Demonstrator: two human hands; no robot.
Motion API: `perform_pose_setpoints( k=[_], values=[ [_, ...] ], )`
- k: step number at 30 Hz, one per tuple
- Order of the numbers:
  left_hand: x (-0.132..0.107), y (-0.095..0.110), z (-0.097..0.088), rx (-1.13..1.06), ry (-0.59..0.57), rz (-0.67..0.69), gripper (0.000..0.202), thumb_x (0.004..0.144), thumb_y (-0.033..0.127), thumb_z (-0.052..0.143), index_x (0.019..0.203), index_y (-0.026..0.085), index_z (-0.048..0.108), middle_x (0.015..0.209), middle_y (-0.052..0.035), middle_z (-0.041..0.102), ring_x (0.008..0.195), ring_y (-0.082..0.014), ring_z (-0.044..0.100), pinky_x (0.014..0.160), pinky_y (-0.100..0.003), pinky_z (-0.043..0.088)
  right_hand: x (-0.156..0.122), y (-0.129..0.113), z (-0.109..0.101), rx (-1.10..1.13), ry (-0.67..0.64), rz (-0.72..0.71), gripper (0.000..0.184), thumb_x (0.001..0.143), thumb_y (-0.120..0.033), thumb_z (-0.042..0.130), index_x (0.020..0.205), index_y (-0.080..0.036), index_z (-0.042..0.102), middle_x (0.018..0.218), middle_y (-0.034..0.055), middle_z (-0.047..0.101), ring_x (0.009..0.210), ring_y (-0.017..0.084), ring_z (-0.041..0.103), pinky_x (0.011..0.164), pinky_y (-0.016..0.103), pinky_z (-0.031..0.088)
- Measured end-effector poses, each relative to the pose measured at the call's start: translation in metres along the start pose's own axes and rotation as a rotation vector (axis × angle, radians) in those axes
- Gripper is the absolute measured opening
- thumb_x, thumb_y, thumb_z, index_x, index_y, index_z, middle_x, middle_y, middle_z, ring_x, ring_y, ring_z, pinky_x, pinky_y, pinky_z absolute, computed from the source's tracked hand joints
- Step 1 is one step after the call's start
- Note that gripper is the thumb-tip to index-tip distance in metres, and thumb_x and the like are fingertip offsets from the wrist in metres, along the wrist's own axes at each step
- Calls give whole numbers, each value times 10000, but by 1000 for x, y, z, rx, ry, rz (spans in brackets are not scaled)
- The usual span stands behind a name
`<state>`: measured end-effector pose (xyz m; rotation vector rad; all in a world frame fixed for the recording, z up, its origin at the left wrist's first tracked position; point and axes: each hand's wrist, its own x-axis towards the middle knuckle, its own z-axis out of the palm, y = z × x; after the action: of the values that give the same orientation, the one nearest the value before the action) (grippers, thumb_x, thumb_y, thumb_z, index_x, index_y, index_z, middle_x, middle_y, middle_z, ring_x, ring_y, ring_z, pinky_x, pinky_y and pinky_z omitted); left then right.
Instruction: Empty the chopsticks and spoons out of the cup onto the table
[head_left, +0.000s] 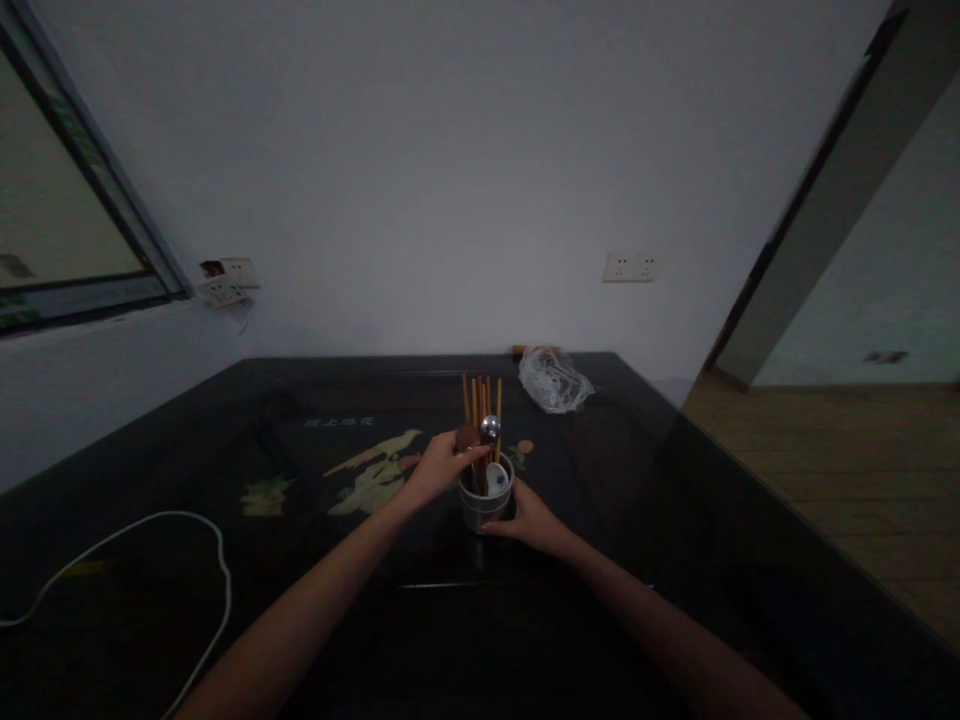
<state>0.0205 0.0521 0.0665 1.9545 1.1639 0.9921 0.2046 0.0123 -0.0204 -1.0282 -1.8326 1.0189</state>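
A white cup (484, 507) stands on the dark glossy table (615, 600) and holds several wooden chopsticks (480, 396), a metal spoon (490, 429), a white spoon (496, 477) and a brown utensil (466, 437). My left hand (435, 468) reaches in from the left and its fingers pinch at the utensils near the cup's rim. Low on the cup's right side, my right hand (529, 520) is wrapped around it and steadies it.
A crumpled clear plastic bag (553, 380) lies at the table's far edge. A white cable (187, 540) loops over the table at the left. The tabletop carries a bird inlay (371, 470). A wall with sockets (632, 266) is behind, wooden floor to the right.
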Motion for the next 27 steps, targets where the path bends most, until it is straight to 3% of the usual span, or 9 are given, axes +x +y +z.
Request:
perform_pose_setpoints(
  k=[6,9,13,18,23,27],
  values=[
    [-2,-7,4,10,26,49,287,800,410,579,911,146,600,855,-53,670,787,-201,614,698,-287,464,1,2,1,-7,2,1,832,594,-419,811,1305,-196,440,1261,124,560,1166,308,520,998,487,383],
    [-2,-7,4,46,57,50,293,798,357,588,996,141,580,848,-54,672,756,-191,617,692,-291,469,1,0,0,-25,5,16,838,592,-431,809,1298,-178,436,1260,135,556,1166,308,522,998,488,385],
    [1,-9,5,-1,43,24,304,786,351,606,1003,140,582,837,-51,679,753,-188,628,705,-299,485,0,-6,-1,-24,6,9,856,581,-410,820,1302,-165,429,1293,143,536,1204,306,498,1026,477,366],
    [7,-10,5,-151,-97,2,325,762,369,646,980,130,626,991,-98,697,908,-223,645,828,-341,490,0,-9,-1,-24,5,4,823,588,-383,820,1291,-182,440,1291,136,541,1209,309,496,1034,495,354],
    [11,0,2,-149,-181,-84,310,697,349,699,909,128,653,940,-85,715,875,-234,654,775,-340,509,0,-7,-1,-20,8,-11,833,599,-388,813,1308,-186,423,1299,137,532,1208,303,497,1030,485,365],
    [14,9,2,-89,-182,-102,293,672,345,711,849,116,666,868,-82,720,822,-233,657,711,-320,511,0,-3,-1,-26,10,-18,838,594,-399,815,1309,-194,428,1286,135,540,1195,307,505,1020,496,370]
  ],
)
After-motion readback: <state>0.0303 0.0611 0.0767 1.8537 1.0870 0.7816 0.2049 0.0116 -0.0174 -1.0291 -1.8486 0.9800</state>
